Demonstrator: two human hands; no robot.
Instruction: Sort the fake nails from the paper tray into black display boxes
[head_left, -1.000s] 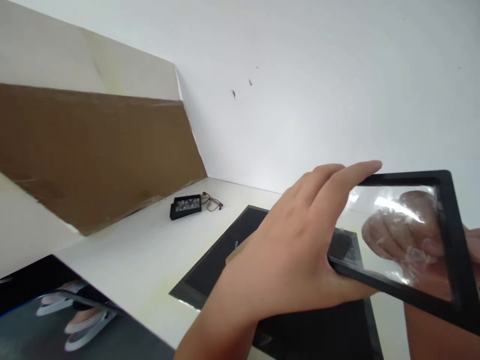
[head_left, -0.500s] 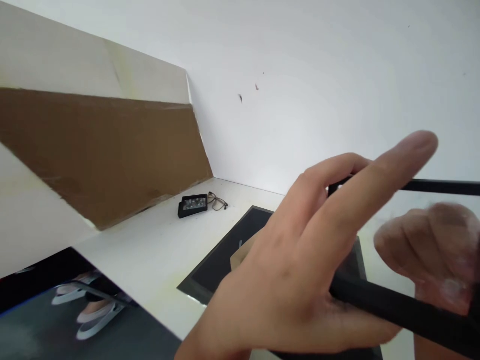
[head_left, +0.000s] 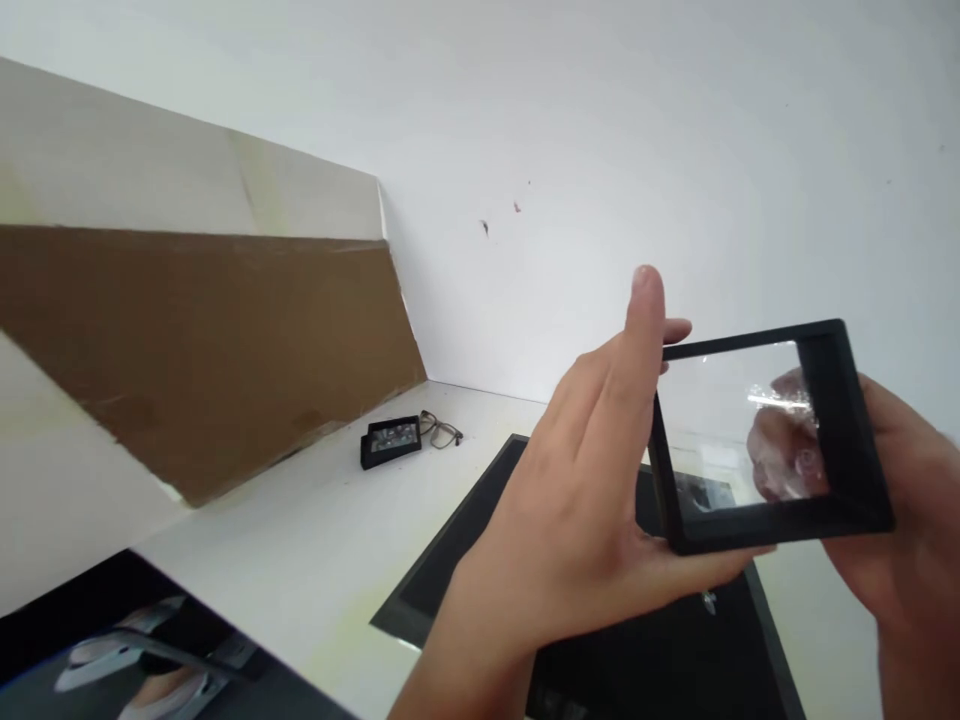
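A black-framed clear panel [head_left: 757, 524] is held up in front of me at the right, slightly tilted. My left hand [head_left: 577, 480] grips its left side, thumb along the bottom edge and index finger pointing up clear of the frame. Holding the right side from behind is my right hand [head_left: 911, 460]; its curled fingers show through the clear window, with bright glare over them. Below both hands lies a black mat [head_left: 645, 650], partly covered by my left arm. A small shiny piece [head_left: 709, 602] rests on it.
Against the wall on the white table [head_left: 330, 540] sit a small black tray [head_left: 391, 440] of shiny bits and a pair of glasses [head_left: 442, 430]. A brown cardboard panel [head_left: 210, 350] leans at the left. Shoes [head_left: 112, 655] show beyond the table edge, lower left.
The framed panel looks smaller and has come left into full view. My left index finger has swung more upright. A tan object seen on the mat earlier is now hidden.
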